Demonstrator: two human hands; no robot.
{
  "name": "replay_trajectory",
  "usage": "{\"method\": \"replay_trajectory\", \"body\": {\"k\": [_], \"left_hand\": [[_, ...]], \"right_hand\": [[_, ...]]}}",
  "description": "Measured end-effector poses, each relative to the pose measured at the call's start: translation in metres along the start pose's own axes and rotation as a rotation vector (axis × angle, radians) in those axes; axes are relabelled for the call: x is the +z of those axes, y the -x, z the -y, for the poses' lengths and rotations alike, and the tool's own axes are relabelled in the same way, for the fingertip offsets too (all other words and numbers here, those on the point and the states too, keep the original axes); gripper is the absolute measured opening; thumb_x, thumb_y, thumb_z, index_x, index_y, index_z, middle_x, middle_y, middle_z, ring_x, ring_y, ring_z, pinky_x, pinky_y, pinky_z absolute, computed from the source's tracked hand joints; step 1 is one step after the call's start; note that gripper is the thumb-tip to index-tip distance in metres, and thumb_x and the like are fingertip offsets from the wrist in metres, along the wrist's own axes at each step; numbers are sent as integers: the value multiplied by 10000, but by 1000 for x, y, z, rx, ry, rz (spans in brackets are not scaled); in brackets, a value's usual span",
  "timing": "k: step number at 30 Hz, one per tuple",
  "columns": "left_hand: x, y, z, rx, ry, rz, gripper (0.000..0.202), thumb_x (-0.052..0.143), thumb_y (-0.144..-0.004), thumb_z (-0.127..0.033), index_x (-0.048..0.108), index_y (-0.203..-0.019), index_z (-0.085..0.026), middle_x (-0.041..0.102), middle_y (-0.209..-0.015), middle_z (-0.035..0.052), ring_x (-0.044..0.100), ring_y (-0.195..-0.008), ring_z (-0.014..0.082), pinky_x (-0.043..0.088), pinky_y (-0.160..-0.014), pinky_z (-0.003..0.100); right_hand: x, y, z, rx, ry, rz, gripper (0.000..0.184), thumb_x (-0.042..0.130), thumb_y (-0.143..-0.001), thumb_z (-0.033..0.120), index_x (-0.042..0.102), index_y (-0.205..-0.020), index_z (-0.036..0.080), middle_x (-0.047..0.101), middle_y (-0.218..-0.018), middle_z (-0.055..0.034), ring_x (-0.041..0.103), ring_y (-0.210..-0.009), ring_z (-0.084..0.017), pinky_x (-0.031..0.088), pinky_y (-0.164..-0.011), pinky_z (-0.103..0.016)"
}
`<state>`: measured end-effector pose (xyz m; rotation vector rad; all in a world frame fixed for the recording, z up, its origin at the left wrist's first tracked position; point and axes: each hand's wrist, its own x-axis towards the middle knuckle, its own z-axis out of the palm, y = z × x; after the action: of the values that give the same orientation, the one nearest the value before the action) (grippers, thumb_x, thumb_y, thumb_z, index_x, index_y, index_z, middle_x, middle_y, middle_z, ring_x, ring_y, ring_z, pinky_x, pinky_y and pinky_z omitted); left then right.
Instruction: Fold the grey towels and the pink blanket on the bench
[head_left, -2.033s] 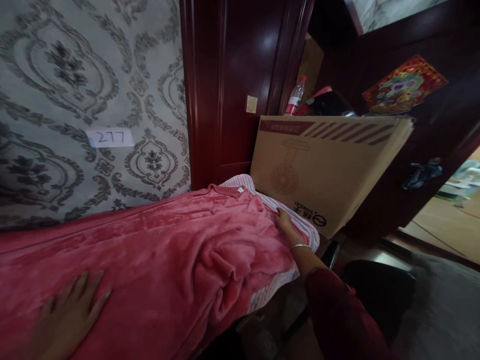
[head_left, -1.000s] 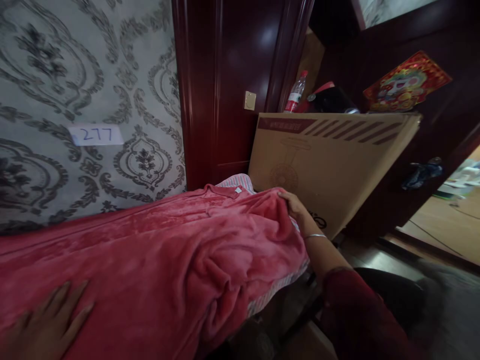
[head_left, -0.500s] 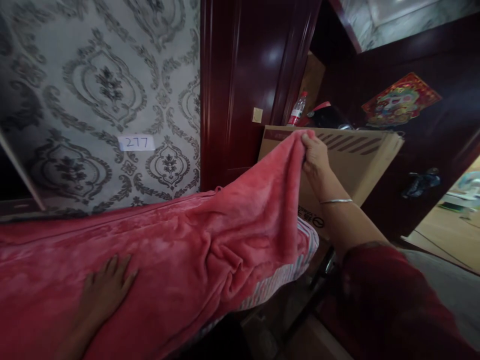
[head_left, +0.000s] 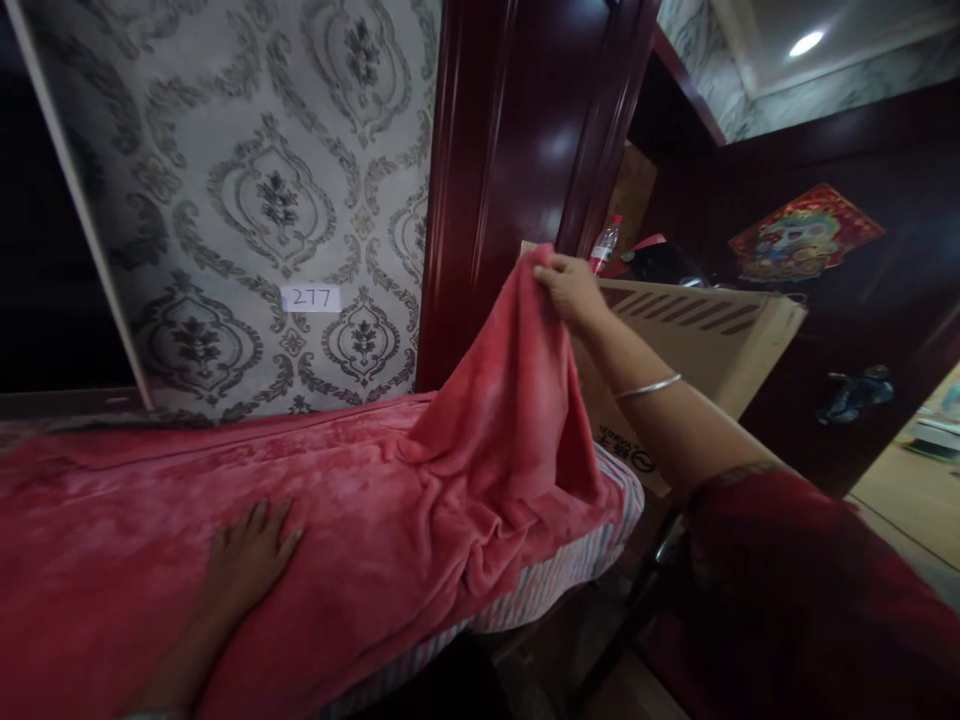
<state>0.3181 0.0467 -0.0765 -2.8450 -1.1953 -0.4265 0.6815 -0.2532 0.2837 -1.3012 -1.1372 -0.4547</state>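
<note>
A soft pink-red fleece blanket (head_left: 375,520) covers a narrow bed along the wall. My left hand (head_left: 251,555) lies flat on it with fingers spread, near the front edge. My right hand (head_left: 566,285), with a silver bangle on the wrist, pinches the blanket's far corner and holds it lifted well above the bed, so the cloth hangs in a peak. Under the blanket a striped sheet (head_left: 570,575) shows at the bed's end.
A large cardboard box (head_left: 712,330) stands beyond the bed's end, with a plastic bottle (head_left: 604,243) and dark items behind it. Patterned wallpaper with a label "277" (head_left: 310,298) backs the bed. A dark red door frame (head_left: 517,170) rises at centre.
My right hand took hold of the blanket's far corner and raised it up and leftward off the bed. My left hand stayed pressed flat on the blanket.
</note>
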Motion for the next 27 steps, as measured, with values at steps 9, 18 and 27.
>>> {"method": "replay_trajectory", "body": {"k": [9,18,27], "left_hand": [[-66,37,-81,-4,1169,-86,729,627,-763,-556,515,-1377,-178,600,-1359,149,615,-1181,318,525,-986,466],[-35,81,-98,-415,1824,60,634,771,-672,-387,491,-1219,-234,657,-1125,81,687,-866,235,587,-725,382],[-39,78,-120,193,778,-331,177,499,-863,-205,668,-916,-205,694,-989,74,600,-997,240,457,-974,421]], "right_hand": [[176,102,43,158,-195,499,107,538,-833,142,638,-869,146,601,-835,17,521,-757,-123,479,-789,-281],[153,237,-16,347,-64,781,310,549,-874,235,732,-1113,160,749,-1028,-88,674,-878,-225,550,-787,-343],[26,334,-91,82,616,725,575,641,-790,248,614,-1361,182,625,-1340,-154,567,-1209,-320,456,-1020,-520]]}}
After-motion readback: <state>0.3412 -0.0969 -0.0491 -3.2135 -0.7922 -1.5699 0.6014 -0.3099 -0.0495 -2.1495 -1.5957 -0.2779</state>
